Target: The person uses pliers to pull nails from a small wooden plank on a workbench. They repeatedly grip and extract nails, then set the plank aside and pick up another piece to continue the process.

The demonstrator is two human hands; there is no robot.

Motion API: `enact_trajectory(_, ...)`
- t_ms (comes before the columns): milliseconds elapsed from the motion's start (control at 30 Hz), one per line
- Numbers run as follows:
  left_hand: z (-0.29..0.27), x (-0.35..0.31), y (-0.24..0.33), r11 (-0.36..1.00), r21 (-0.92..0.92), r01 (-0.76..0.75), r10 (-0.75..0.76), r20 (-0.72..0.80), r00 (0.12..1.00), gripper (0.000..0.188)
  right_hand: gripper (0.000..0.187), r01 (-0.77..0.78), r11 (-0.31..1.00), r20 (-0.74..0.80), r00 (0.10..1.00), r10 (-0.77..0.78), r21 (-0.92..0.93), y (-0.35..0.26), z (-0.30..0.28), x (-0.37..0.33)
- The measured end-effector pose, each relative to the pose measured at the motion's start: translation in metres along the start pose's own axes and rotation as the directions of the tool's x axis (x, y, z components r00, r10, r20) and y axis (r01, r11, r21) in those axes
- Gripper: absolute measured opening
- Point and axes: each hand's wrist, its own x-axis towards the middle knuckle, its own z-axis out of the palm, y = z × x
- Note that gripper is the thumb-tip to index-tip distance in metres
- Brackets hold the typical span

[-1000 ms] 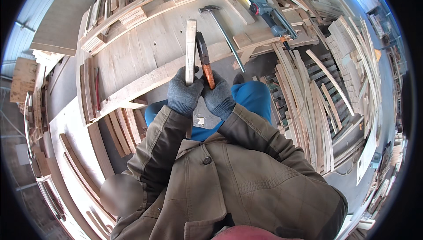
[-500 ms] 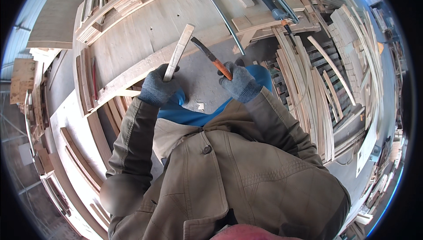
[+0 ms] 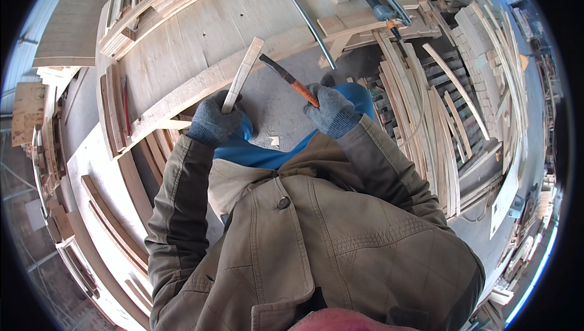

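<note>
My left hand (image 3: 214,119), in a grey knitted glove, is closed around the lower end of a short pale wood strip (image 3: 245,71). The strip tilts up and to the right. My right hand (image 3: 333,111), gloved alike, grips an orange-handled tool (image 3: 281,72) with a narrow dark blade; I cannot make out its exact kind. Its dark tip points up and left, close to the strip's upper end, and whether they touch is unclear. Both are held above the grey floor, in front of my blue-trousered legs.
Beyond my hands stands a plywood-topped bench (image 3: 201,45) with a wooden front rail. On it lie a claw hammer (image 3: 304,18), its handle overhanging the edge, and a grey-blue power tool (image 3: 374,1). Stacked wood strips (image 3: 441,142) fill the right side. A thin red stick (image 3: 126,107) lies at left.
The view has shifted slightly. Both hands keep nearly the same pose, still holding the wood strip and the orange-handled tool.
</note>
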Motion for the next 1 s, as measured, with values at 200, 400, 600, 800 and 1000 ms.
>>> enact_trajectory(200, 0.003, 0.003, -0.008, 0.999, -0.007, 0.034, -0.034, 0.033, 0.999, 0.034, 0.045, -0.019, 0.999, 0.034, 0.999, 0.018, 0.037, 0.004, 0.002, 0.001)
enact_trajectory(400, 0.006, 0.002, -0.008, 0.997, 0.002, 0.081, -0.081, 0.044, 0.996, 0.036, 0.042, 0.0, 0.999, 0.035, 0.999, -0.002, 0.054, 0.006, 0.003, 0.003)
enact_trajectory(600, 0.01, 0.003, -0.012, 0.994, 0.005, 0.107, -0.107, 0.055, 0.993, 0.038, 0.039, -0.074, 0.997, 0.073, 0.995, 0.072, 0.038, 0.002, 0.0, 0.001)
enact_trajectory(800, 0.013, 0.003, -0.01, 0.99, 0.041, 0.134, -0.138, 0.09, 0.986, 0.041, 0.037, -0.079, 0.996, 0.017, 0.997, 0.08, -0.032, 0.001, 0.003, 0.001)
enact_trajectory(1000, 0.009, 0.003, -0.012, 0.989, 0.117, 0.094, -0.105, 0.095, 0.99, 0.043, 0.037, -0.097, 0.993, 0.04, 0.994, 0.1, -0.069, 0.004, 0.001, 0.0)
